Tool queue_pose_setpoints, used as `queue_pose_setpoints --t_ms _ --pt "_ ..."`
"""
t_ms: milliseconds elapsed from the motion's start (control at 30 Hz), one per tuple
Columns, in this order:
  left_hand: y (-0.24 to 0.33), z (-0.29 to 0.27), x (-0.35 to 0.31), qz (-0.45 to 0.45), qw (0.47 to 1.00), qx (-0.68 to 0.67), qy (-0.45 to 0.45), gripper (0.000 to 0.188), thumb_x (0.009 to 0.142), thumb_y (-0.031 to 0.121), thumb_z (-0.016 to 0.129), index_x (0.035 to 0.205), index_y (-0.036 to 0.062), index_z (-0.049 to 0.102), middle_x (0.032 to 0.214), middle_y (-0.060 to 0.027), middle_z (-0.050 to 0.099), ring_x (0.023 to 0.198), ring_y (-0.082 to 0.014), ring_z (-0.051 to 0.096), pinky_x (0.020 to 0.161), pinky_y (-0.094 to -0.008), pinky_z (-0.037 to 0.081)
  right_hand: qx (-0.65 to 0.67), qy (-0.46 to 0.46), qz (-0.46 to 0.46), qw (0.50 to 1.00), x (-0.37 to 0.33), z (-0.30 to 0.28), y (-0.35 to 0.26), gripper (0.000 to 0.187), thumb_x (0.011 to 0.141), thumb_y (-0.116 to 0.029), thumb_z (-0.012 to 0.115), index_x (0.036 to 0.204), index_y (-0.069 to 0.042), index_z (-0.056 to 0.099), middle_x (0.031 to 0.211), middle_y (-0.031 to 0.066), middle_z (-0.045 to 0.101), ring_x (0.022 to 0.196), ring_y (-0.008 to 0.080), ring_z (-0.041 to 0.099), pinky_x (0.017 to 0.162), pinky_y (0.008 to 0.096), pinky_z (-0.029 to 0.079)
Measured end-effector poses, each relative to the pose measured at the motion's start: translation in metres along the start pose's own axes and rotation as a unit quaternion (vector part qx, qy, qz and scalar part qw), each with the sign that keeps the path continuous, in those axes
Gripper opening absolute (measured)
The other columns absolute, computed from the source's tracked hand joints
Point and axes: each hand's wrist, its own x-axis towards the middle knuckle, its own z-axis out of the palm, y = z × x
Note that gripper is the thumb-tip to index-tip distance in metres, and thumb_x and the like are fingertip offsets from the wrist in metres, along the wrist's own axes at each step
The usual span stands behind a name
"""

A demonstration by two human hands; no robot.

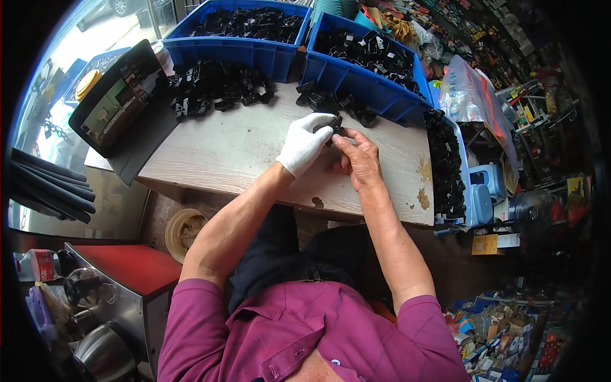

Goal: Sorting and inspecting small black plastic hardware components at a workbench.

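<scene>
Single head view, fisheye, looking steeply down, close over wooden table [242, 153].

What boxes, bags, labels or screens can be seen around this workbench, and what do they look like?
Two blue plastic bins at the table's far edge, full of black parts.
Clear plastic bag, far right, with red markings.
Black tray, far left, bearing green and white labels.
Small yellow-and-white carton, low at right.
No screens.

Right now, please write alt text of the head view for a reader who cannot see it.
A white-gloved left hand and a bare right hand hold a small black plastic part together above a wooden table. Loose black parts lie before two blue bins full of more.
</scene>
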Motion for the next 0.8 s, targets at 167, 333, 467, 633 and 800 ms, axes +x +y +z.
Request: queue_pose_setpoints --t_ms 167,333,467,633,800 --pt "0.010 0.007 -0.013 -0.142 0.965 -0.222 -0.002 0.037 0.096 0.005 0.063 0.132 -0.0035 0.065 0.114 -0.0097 0.072 0.101 -0.0137 0.066 0.088 -0.0279 0.056 0.010 0.026 -0.023 0.999 -0.005 -0.003 0.004 0.040 0.088 -0.022 0.084 0.119 -0.002 0.068 0.073 -0.0031 0.065 0.048 0.0046 0.045 0.047 0.0233 0.043" --pt "-0.001 -0.008 -0.009 0.025 0.999 0.029 -0.019 0.032 0.091 0.004 0.064 0.122 -0.0026 0.070 0.107 -0.0134 0.075 0.094 -0.0178 0.071 0.084 -0.0307 0.058 -0.013 -0.004 -0.009 1.000 -0.004 0.000 0.003 0.039 0.084 -0.018 0.085 0.116 -0.001 0.069 0.065 -0.0028 0.062 0.049 0.0051 0.045 0.047 0.0219 0.037" --pt "0.000 -0.024 -0.004 0.119 0.975 0.181 -0.040 0.030 0.090 0.003 0.063 0.119 0.0010 0.071 0.106 -0.0166 0.075 0.093 -0.0275 0.073 0.084 -0.0365 0.057 -0.105 -0.024 0.039 0.993 -0.004 0.008 -0.010 0.037 0.084 -0.009 0.079 0.117 0.000 0.068 0.062 -0.0034 0.058 0.049 0.0062 0.047 0.047 0.0240 0.042" --pt "0.006 -0.034 -0.007 0.253 0.894 0.354 -0.110 0.027 0.088 0.003 0.062 0.112 0.0057 0.074 0.106 -0.0169 0.073 0.098 -0.0390 0.069 0.085 -0.0433 0.056 -0.150 -0.018 0.059 0.987 0.002 0.014 -0.008 0.037 0.082 -0.005 0.071 0.119 -0.002 0.068 0.061 -0.0046 0.052 0.049 0.0064 0.048 0.049 0.0280 0.052" --pt "0.009 -0.042 -0.010 0.287 0.873 0.378 -0.111 0.025 0.089 0.004 0.061 0.110 0.0057 0.075 0.102 -0.0155 0.074 0.096 -0.0378 0.069 0.083 -0.0439 0.056 -0.202 -0.004 0.067 0.977 0.001 0.020 -0.013 0.038 0.081 -0.005 0.071 0.118 -0.001 0.068 0.062 -0.0046 0.052 0.050 0.0065 0.049 0.050 0.0305 0.056"
